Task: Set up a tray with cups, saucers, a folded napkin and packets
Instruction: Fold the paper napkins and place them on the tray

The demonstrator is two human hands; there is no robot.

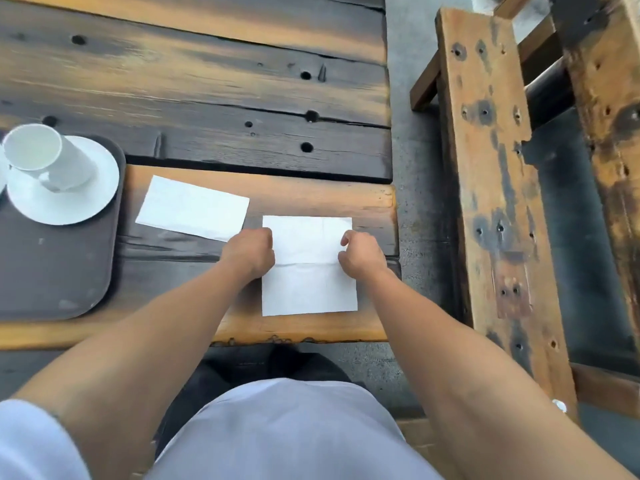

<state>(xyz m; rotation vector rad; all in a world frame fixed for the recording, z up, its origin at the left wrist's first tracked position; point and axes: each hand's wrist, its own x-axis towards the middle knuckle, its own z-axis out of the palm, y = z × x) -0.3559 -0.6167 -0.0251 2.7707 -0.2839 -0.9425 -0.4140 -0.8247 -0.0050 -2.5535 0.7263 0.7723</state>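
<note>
A white paper napkin [308,271] lies unfolded flat near the table's front edge, creased across its middle. My left hand [251,252] pinches its left edge at the crease. My right hand [360,254] pinches its right edge at the same height. A second napkin [192,207], folded into a rectangle, lies to the left of it. A dark brown tray [59,268] sits at the left; on it stands a white saucer [69,202] with a white cup [45,157].
The table [207,81] is of dark, rough wooden planks and ends on the right about x 1140. A worn wooden bench [491,168] stands to the right across a gap of grey floor. Another saucer's rim shows at the far left edge.
</note>
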